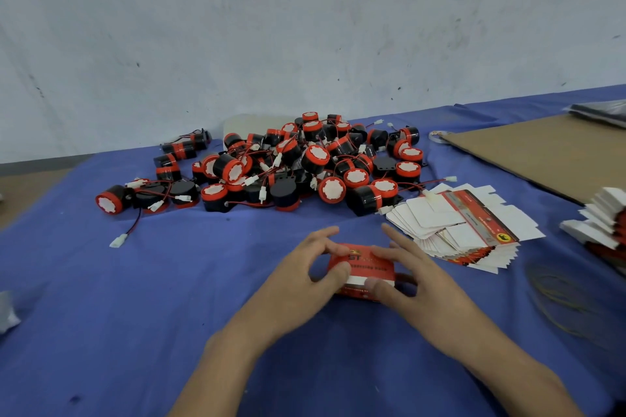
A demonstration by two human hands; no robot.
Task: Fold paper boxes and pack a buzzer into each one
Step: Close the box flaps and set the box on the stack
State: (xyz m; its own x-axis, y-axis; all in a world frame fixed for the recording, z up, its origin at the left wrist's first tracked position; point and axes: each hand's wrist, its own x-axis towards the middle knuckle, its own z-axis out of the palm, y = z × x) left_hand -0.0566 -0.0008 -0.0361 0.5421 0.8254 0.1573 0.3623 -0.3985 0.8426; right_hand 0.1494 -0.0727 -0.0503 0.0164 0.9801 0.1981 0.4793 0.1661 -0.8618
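Reaches in with both bare forearms, the left from 7 o'clock and the right from 5 o'clock, converging just below centre. Pinches a red box [367, 267] between thumb and forefinger of the left hand [301, 269], and likewise of the right hand [411, 272]. Holds the remaining fingers [321, 235] raised and spread, pointing toward 12 o'clock.

Counter cloth [135, 298]: blue woven fabric, matt, slightly wrinkled. Buzzers [288, 162]: black and red plastic, semi-gloss, with white plastic connectors. Box [366, 267]: red printed card, light sheen. Blanks [457, 227]: same card, unprinted side matt white. Cardboard [542, 152]: brown, matt. Wall [305, 27]: pale, matt, scuffed.
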